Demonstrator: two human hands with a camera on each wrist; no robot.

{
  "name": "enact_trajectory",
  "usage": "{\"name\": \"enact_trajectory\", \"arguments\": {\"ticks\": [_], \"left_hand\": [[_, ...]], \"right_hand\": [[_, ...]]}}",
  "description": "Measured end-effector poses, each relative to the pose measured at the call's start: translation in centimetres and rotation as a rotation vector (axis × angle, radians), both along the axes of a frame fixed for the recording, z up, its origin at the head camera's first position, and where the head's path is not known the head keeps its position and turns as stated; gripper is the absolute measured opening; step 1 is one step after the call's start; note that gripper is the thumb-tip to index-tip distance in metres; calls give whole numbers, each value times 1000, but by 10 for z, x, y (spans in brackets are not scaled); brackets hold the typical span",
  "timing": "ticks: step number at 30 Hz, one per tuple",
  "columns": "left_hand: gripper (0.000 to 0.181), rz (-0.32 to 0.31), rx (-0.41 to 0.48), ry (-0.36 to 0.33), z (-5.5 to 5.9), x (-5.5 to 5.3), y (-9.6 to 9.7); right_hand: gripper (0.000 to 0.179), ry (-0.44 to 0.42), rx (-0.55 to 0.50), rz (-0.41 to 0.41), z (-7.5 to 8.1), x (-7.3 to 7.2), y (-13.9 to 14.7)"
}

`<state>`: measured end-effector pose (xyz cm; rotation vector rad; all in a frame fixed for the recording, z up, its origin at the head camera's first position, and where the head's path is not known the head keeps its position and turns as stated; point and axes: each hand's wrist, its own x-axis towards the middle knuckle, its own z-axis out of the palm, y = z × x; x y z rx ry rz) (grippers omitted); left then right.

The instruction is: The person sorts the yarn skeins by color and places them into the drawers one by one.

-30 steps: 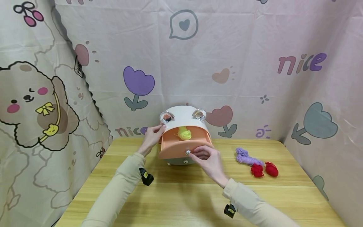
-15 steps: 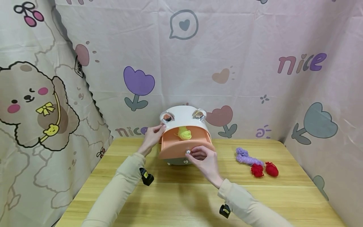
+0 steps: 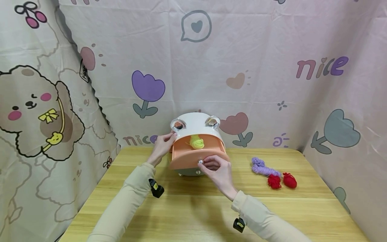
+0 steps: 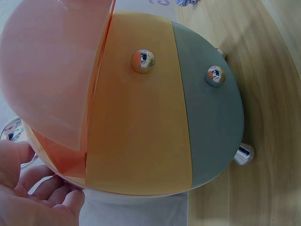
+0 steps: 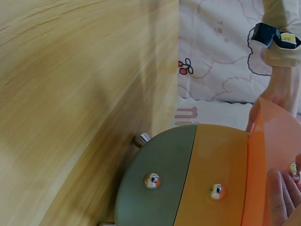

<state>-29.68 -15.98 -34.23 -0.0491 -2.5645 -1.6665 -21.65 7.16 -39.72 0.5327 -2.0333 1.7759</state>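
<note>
Newly re-angled, my right hand (image 3: 219, 170) is pinching the knob (image 3: 200, 162), likely controlling the open peach drawer (image 3: 183, 163), my left hand (image 3: 162, 147) gripping the cabinet (image 3: 194, 123).

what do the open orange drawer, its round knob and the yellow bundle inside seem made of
The orange drawer: probably plastic, smooth and evenly coloured.
Its round knob: mirror-bright, so polished metal or chrome-plated plastic; I can't tell which.
The yellow bundle: likely yarn, matte, with fine loose strands showing.
</note>
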Motion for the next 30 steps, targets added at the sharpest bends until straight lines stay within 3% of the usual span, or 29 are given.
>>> {"name": "enact_trajectory", "arguments": {"ticks": [12, 25, 30], "left_hand": [[54, 3, 7, -8, -1, -1, 0], [53, -1, 9, -2, -1, -1, 0], [54, -2, 10, -8, -1, -1, 0]], "right_hand": [[18, -14, -16, -11, 2, -2, -2], [17, -53, -38, -65, 6, -17, -10], [18, -84, -34, -90, 16, -17, -15]]}}
